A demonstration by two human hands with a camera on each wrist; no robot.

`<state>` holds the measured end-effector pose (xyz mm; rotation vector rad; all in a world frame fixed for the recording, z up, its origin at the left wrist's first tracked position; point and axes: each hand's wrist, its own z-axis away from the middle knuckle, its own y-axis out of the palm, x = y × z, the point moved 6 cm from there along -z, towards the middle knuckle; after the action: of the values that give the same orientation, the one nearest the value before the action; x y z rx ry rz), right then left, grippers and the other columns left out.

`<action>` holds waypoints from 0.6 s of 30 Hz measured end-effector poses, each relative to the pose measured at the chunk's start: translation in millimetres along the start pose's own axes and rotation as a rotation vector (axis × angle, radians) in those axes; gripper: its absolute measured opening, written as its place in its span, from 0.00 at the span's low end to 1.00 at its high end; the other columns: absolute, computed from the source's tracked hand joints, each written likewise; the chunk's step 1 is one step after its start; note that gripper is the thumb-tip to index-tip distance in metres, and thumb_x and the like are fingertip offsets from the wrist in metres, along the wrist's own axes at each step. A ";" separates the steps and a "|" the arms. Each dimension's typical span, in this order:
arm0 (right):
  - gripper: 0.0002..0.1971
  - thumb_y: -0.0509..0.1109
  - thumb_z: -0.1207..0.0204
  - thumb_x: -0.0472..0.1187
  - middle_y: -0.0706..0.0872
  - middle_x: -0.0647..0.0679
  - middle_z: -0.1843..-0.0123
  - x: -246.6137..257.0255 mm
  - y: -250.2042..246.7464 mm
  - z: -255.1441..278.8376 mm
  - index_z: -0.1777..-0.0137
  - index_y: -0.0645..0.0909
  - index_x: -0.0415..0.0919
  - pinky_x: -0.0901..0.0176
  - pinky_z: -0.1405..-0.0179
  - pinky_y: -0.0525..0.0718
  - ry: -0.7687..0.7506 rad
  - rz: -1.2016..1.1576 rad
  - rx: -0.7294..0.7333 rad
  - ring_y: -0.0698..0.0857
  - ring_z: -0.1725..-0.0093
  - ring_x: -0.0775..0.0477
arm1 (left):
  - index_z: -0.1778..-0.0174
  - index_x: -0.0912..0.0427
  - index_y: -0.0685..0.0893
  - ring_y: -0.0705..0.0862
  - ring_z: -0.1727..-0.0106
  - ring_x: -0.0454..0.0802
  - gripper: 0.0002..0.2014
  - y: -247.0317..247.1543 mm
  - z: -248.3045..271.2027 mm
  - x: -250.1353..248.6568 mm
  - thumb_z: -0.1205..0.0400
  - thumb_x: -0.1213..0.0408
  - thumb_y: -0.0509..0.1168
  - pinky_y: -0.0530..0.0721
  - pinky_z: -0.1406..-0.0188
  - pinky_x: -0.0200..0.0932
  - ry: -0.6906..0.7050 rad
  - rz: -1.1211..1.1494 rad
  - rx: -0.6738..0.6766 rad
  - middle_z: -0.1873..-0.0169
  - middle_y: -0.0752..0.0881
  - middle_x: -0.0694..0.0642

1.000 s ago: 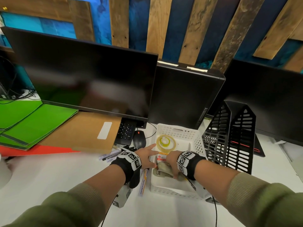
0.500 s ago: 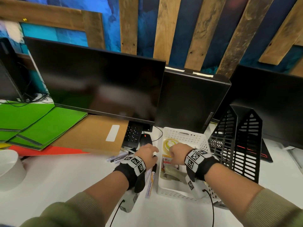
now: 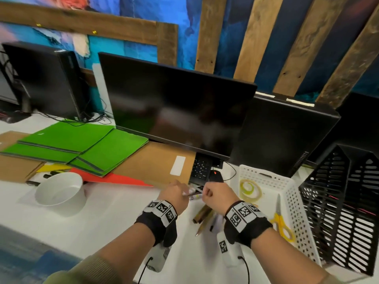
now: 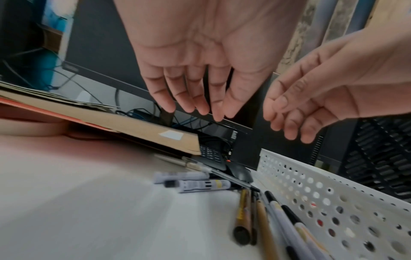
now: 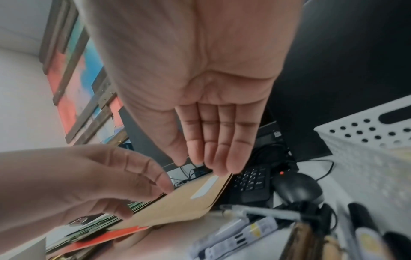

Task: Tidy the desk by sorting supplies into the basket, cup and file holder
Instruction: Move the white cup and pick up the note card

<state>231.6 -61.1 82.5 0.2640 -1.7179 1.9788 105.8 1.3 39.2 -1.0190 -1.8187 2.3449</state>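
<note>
Several pens and pencils (image 3: 203,216) lie on the white desk just left of the white perforated basket (image 3: 291,193). Two white markers (image 4: 193,181) lie beyond them. My left hand (image 3: 174,193) and right hand (image 3: 217,194) hover side by side above this pile. In the left wrist view the left hand (image 4: 195,105) has straight fingers and holds nothing. The right wrist view shows the right hand (image 5: 213,154) the same way. The basket holds a yellow tape roll (image 3: 250,189) and yellow-handled scissors (image 3: 282,224). A white cup (image 3: 59,191) stands at the left and a black file holder (image 3: 338,201) at the right.
Green folders (image 3: 82,144), a brown envelope (image 3: 155,162) and a red folder (image 3: 114,178) are stacked left of the hands, partly under a black monitor (image 3: 174,111). A black mouse (image 5: 298,186) and a keyboard (image 3: 202,169) sit just behind the pens.
My right hand has come out of the basket and moved left. Both hands now hover over the pens beside it. The head view has swung left, bringing the cup into sight.
</note>
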 end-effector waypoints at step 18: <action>0.03 0.65 0.25 0.39 0.80 0.50 0.58 117.6 121.8 -35.5 0.59 0.74 0.46 0.61 0.53 0.77 0.011 -0.145 0.077 0.78 0.57 0.50 | 0.33 0.49 0.77 0.69 0.26 0.49 0.17 -68.2 42.6 163.4 0.19 0.57 0.60 0.72 0.29 0.45 -0.074 -0.058 -0.030 0.29 0.73 0.49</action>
<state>77.9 -7.6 23.9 0.3930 -1.5717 1.9392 -69.4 48.9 24.4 -0.8811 -1.8871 2.3596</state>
